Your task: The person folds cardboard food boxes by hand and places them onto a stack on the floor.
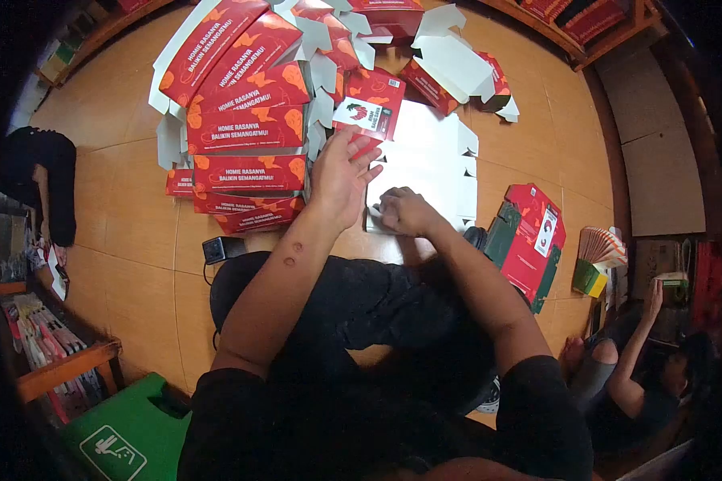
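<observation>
In front of me lies an unfolded cardboard box [425,148], its white inside facing up. A red printed panel with a white label [369,104] adjoins its far left end. My left hand [345,180] is open over the box's left side, fingers apart and fingertips near the red panel. My right hand [409,212] is closed at the box's near edge, fingers curled down against the white cardboard. Folded red boxes [249,128] with printed lettering stand in an overlapping row to the left of my left hand.
A flat red box blank [529,240] lies to the right, with a fanned paper stack [598,260] beyond it. Partly folded boxes [449,76] lie at the back. A small black device [221,250] sits by my knee. Another person [650,385] sits at right; a green stool [128,433] stands left.
</observation>
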